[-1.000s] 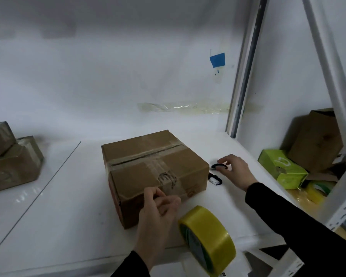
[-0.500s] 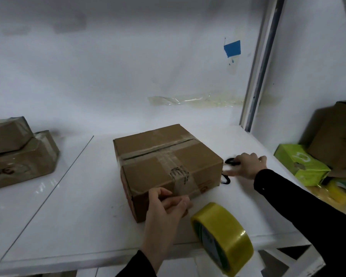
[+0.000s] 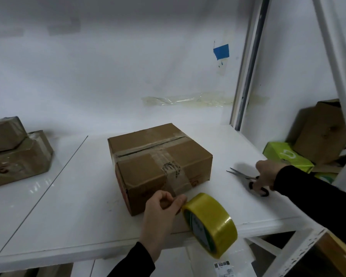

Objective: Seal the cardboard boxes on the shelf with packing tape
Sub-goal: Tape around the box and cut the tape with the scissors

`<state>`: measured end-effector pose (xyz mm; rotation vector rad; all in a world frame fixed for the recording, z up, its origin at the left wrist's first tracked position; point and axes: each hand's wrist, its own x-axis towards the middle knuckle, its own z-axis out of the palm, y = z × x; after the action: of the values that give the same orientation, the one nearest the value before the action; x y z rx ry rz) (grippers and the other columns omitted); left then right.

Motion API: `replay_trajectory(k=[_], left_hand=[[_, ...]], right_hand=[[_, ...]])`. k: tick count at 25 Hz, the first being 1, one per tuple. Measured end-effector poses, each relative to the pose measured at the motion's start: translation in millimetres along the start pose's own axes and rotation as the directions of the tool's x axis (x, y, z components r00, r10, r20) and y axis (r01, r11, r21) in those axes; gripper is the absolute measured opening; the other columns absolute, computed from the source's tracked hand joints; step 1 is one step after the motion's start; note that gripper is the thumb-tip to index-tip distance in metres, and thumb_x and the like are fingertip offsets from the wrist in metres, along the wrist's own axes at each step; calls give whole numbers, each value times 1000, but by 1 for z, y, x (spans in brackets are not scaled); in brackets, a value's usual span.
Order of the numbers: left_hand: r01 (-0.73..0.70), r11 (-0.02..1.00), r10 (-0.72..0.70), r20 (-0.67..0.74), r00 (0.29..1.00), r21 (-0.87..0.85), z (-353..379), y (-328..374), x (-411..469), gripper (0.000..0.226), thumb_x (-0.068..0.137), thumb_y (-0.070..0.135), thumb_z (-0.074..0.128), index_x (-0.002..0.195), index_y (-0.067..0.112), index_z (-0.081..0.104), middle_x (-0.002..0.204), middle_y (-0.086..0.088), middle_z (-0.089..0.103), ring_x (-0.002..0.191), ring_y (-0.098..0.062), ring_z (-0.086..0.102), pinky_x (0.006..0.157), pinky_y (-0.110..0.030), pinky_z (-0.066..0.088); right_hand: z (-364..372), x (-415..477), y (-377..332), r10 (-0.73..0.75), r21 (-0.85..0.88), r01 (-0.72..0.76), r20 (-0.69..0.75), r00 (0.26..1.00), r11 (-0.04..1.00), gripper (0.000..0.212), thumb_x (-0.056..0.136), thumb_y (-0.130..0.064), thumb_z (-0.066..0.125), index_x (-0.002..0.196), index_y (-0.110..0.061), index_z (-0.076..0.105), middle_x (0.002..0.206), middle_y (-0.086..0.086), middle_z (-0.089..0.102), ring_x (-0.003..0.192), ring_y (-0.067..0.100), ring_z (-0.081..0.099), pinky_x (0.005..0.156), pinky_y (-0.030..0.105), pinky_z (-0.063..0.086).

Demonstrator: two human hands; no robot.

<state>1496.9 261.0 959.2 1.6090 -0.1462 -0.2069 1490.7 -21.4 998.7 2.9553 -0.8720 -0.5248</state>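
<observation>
Now left fingers (image 3: 178, 202) pinch yellow tape (image 3: 213, 222) by the illegibly printed box (image 3: 158, 154); right fingers (image 3: 260, 185) grip scissors (image 3: 239, 174).

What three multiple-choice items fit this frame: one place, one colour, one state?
1. Where are the scissors relative to the cardboard box?
A. On top of it
B. To its right
C. To its left

2. What colour is the tape roll?
A. Red
B. Black
C. Yellow

3. What is the right hand doing?
A. Gripping the scissors' handles
B. Pressing the box top
C. Hanging empty

Answers:
1 B: the blades point toward the box from its right side.
2 C: the roll next to the left hand is plainly yellow.
3 A: its fingers curl round the black handles.
</observation>
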Motion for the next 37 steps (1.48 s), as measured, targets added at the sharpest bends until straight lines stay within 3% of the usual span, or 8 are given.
replay_trajectory(k=[4, 7, 10, 19, 26, 30, 35, 37], left_hand=[[-20, 997, 23, 36, 999, -77, 4, -4, -1, 38, 81, 10, 69, 61, 14, 37, 54, 3, 41, 53, -2, 47, 61, -15, 40], [31, 990, -27, 34, 999, -135, 5, -10, 6, 42, 78, 9, 72, 57, 15, 36, 56, -2, 41, 68, -18, 47, 72, -32, 43], [77, 980, -79, -8, 997, -184, 8, -14, 9, 46, 75, 4, 74, 53, 16, 35, 52, -1, 41, 71, -21, 47, 78, -38, 46], [-46, 995, 45, -13, 999, -86, 5, -14, 3, 50, 72, 7, 76, 57, 17, 29, 37, 13, 33, 44, -2, 30, 47, -10, 30], [24, 987, -27, -13, 1000, -159, 3, -19, 5, 52, 70, 8, 78, 55, 20, 29, 58, -8, 51, 78, -25, 56, 66, -27, 35], [68, 985, -75, -35, 997, -159, 4, -19, 4, 53, 69, 11, 79, 61, 19, 28, 75, -15, 57, 79, -20, 53, 69, -28, 34], [95, 984, -102, -39, 994, -152, 4, -18, 2, 54, 69, 13, 80, 67, 18, 27, 82, -15, 61, 80, -17, 52, 70, -28, 34], [104, 982, -109, -28, 994, -158, 4, -18, 1, 53, 68, 13, 80, 68, 18, 27, 83, -16, 61, 81, -17, 52, 71, -29, 35]], right_hand=[[-41, -37, 45, -132, 82, 118, 193, 972, 990, 24, 66, -28, 69, 66, -6, 61, 40, -5, 47, 40, 10, 37, 40, 18, 29], [-70, -58, 50, -417, 404, 275, 322, 850, 873, 34, 64, -35, 77, 87, -11, 71, 59, 1, 56, 52, 14, 40, 49, 23, 31], [-76, -57, 27, -589, 439, 425, 365, 721, 792, 46, 52, -54, 81, 83, -21, 70, 77, 3, 59, 66, 15, 44, 56, 25, 33], [-54, 10, -29, -586, 442, 393, 509, 630, 806, 28, 60, -43, 68, 81, -25, 69, 70, -6, 52, 60, 11, 40, 51, 16, 32], [-39, 21, -51, -719, 586, 425, 482, 501, 690, 39, 62, -41, 66, 91, -15, 66, 65, -10, 53, 64, 13, 39, 54, 19, 32], [-33, 20, -59, -761, 630, 438, 449, 468, 641, 27, 67, -38, 65, 83, -17, 70, 60, -9, 52, 62, 14, 38, 54, 22, 29], [-34, 14, -62, -772, 575, 521, 399, 496, 631, 10, 74, -30, 66, 69, -27, 74, 56, -9, 50, 58, 9, 39, 54, 19, 29], [-35, 14, -60, -784, 557, 556, 375, 495, 617, 22, 81, -20, 66, 63, -29, 73, 52, -10, 52, 54, 7, 41, 56, 22, 29]])
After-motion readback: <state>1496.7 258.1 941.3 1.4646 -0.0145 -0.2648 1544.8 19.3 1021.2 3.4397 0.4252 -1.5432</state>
